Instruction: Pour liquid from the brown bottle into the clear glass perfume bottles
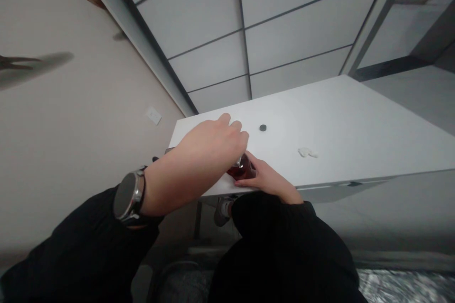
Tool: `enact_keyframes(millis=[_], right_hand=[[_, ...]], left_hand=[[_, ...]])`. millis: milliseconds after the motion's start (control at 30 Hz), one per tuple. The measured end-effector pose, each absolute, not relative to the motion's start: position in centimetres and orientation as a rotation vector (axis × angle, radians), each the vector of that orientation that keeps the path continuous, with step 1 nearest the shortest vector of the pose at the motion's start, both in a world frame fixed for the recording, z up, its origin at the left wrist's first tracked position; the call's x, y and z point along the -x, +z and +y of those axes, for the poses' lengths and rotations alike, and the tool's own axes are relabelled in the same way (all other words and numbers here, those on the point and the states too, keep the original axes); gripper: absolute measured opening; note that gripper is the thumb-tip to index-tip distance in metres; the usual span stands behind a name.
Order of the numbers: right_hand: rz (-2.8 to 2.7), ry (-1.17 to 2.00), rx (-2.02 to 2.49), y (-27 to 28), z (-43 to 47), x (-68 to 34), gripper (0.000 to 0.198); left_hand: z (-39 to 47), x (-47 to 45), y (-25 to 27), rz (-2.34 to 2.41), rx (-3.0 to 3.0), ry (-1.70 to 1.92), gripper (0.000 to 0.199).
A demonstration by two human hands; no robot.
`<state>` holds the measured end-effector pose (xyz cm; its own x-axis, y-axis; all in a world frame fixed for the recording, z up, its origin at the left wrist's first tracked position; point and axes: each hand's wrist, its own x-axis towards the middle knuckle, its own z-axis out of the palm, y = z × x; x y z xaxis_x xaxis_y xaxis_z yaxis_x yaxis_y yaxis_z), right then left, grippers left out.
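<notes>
My right hand is wrapped round a clear container of dark red liquid, perhaps a bottle or jar, near the front edge of the white table. Above it, my left hand is closed, knuckles up, over the container's upper end. What its fingers pinch, if anything, is hidden under the hand. A small dark round cap lies on the table beyond my hands. To the right of it sits a crumpled white tissue-like piece.
The white tabletop stretches to the right. Behind it stand panelled sliding doors, and a wall with a switch plate is at the left. A dark object, partly hidden, shows beside my left forearm. A shoe is below the table.
</notes>
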<state>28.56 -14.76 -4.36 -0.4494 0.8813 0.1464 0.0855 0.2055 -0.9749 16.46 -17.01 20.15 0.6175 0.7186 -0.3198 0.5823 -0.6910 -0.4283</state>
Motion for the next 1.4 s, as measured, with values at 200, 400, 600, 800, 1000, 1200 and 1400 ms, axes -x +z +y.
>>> enact_keyframes(millis=[200, 400, 600, 800, 1000, 1200, 1400], right_hand=[[-1.723, 1.319, 0.922, -4.3, -14.8, -28.7, 0.082], [-1.723, 1.334, 0.930, -4.2, -14.8, -28.6, 0.082], [-1.704, 1.351, 0.944, -4.2, -14.8, -28.6, 0.079], [-1.719, 1.359, 0.936, -4.1, -14.8, -28.6, 0.078], [-1.744, 1.347, 0.973, -4.0, -14.8, -28.6, 0.072], [-1.748, 1.365, 1.004, -3.9, -14.7, -28.6, 0.065], [-1.749, 1.356, 1.007, -3.7, -14.8, -28.6, 0.064]], left_hand=[[-17.0, -17.3, 20.1, -1.088, 2.509, 0.765, 0.016], [-17.2, -17.4, 20.1, -1.116, 2.508, 0.755, 0.020], [-17.3, -17.6, 20.1, -1.133, 2.516, 0.750, 0.022], [-17.5, -18.4, 20.1, -1.221, 2.470, 0.832, 0.025], [-17.5, -18.6, 20.0, -1.166, 2.452, 0.823, 0.025], [-17.5, -18.1, 19.7, -1.107, 2.477, 0.748, 0.020], [-17.5, -17.8, 19.6, -1.097, 2.519, 0.705, 0.019]])
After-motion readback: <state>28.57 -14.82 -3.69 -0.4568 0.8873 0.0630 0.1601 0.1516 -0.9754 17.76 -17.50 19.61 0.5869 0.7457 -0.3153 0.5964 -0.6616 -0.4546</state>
